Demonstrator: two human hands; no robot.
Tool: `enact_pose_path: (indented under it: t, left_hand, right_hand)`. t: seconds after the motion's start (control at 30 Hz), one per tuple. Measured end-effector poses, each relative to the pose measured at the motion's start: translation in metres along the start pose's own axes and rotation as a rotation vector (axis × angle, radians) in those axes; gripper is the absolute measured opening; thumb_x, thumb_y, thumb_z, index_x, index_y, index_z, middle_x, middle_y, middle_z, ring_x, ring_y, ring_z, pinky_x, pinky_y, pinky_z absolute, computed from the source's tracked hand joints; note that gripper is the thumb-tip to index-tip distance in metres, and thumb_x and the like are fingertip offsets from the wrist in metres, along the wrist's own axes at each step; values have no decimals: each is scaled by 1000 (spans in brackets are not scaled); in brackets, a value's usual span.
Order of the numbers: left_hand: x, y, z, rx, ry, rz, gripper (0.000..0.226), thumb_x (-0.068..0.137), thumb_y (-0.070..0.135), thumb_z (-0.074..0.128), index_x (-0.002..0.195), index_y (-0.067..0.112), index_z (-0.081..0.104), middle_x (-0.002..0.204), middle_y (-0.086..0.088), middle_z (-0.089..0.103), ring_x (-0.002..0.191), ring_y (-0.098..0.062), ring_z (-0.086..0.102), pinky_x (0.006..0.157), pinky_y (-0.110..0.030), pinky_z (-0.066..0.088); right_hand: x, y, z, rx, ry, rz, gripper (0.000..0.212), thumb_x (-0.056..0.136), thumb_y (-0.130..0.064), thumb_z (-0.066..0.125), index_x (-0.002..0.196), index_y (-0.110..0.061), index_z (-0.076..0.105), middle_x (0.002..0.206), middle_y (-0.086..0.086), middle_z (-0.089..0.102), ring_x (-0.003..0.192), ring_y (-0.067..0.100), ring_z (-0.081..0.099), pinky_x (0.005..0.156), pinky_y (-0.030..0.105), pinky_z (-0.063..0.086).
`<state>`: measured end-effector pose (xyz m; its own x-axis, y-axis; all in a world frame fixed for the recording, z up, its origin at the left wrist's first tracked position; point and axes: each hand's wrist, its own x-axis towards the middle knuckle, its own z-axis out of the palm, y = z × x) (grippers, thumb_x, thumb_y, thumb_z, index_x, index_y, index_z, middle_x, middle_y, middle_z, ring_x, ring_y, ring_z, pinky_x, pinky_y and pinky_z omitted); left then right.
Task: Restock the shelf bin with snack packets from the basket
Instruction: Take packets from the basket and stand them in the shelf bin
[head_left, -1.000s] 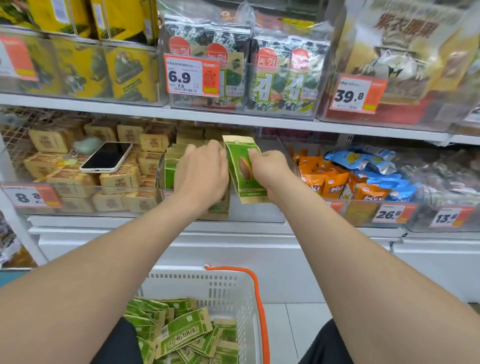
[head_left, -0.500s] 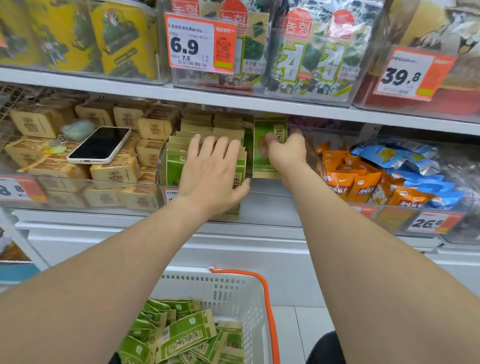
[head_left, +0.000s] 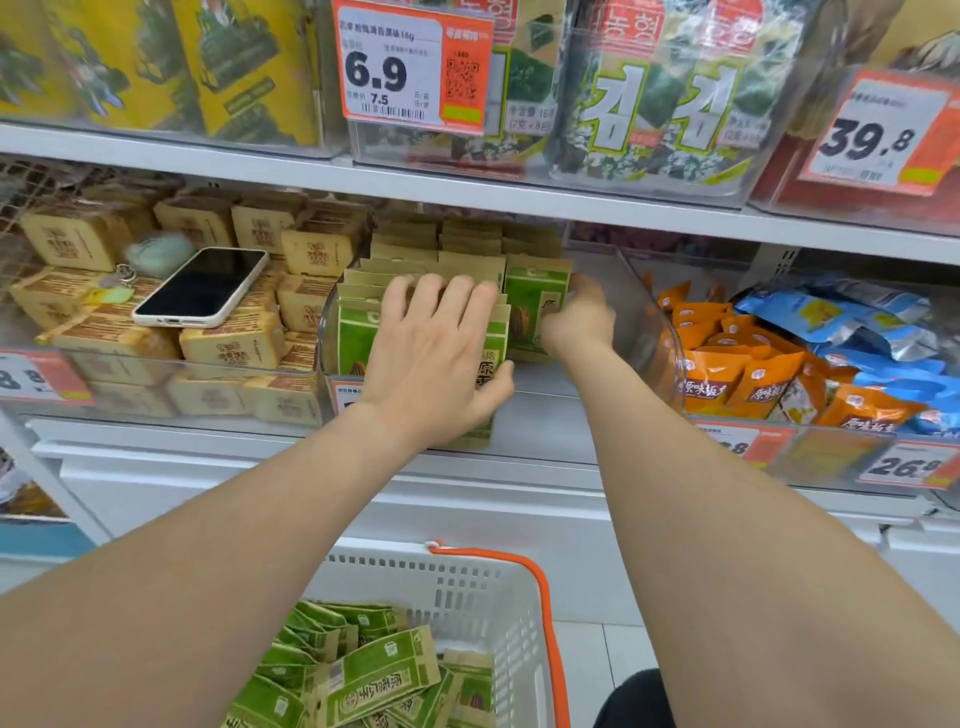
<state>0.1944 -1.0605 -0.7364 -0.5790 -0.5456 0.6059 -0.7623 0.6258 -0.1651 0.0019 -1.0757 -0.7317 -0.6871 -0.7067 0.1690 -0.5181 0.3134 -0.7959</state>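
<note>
Right hand (head_left: 576, 318) is pinched on an upright packet (head_left: 535, 306), long axis vertical, at the right end of the row (head_left: 358, 332) in the bin (head_left: 667, 358). Left hand (head_left: 441, 358) is spread flat against that row. Stock (head_left: 374, 675) lies straight below in the basket (head_left: 467, 582); the free left hand is judged better placed.

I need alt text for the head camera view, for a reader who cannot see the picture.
A person's right hand holds a green snack packet upright inside a clear shelf bin, while the left hand presses flat on the row of green packets beside it. Below, a white basket with an orange handle holds more green packets.
</note>
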Motion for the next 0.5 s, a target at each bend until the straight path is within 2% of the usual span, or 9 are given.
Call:
enact_pose_path:
  t: [0.1,0.23,0.5]
  left_hand:
    - [0,2,1,-2,5,-7,71,89,61,43,139,11,49,126,-8,56,111,-35,50,105,-53,35]
    - [1,3,1,-2,7,-17,71,89,60,43,140,11,49,124,-7,55,112,-34,49,106,-53,35]
    - [0,4,1,-7,13,-20,71,89,60,43,140,11,47,123,-8,55,112,-35,49,107,-54,35]
  right_hand:
    - [4,0,3,-56,-29,54,34,93,-19,68,124,-10,57,124,17,66,121,37,61,93,35,50]
    - [9,-7,5,-38,-13,76,34,94,-23,69,123,-8,59,126,16,66,122,36,61,86,30,47]
    - [7,-12,11,-74,-84,97,40,97,-41,65,121,-9,62,130,16,65,124,36,61,97,36,51]
